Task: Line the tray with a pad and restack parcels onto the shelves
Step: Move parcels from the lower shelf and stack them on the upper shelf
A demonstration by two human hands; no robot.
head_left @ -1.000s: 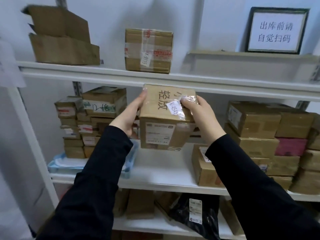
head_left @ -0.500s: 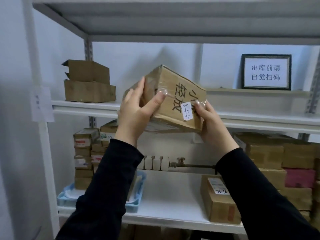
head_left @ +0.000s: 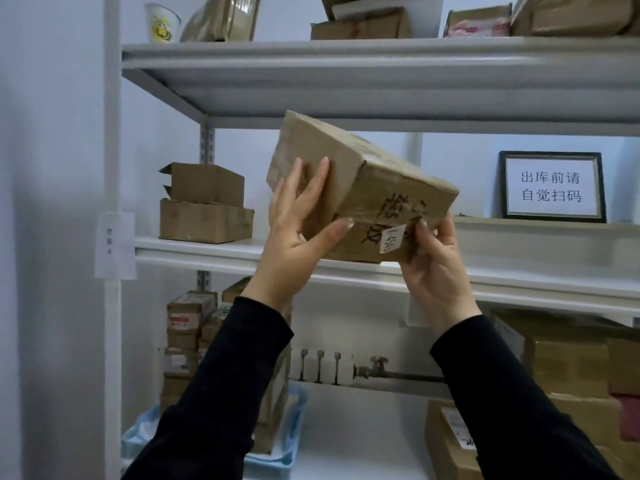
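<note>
Pale bluish-white plain wall (head_left: 52, 133) behind grey-white metal shelving unit (head_left: 346, 60), black-framed white notice sign (head_left: 552, 187) on ledge, dim even light.

a framed sign (head_left: 552, 186) with chinese characters is standing against the wall at the right. a paper cup (head_left: 161, 23) with a yellow cartoon print is sitting at the left end of the top level. a paper label (head_left: 115, 244) is hanging on the left upright, and a radiator pipe with a valve (head_left: 377, 370) is running along the wall lower down.
</note>
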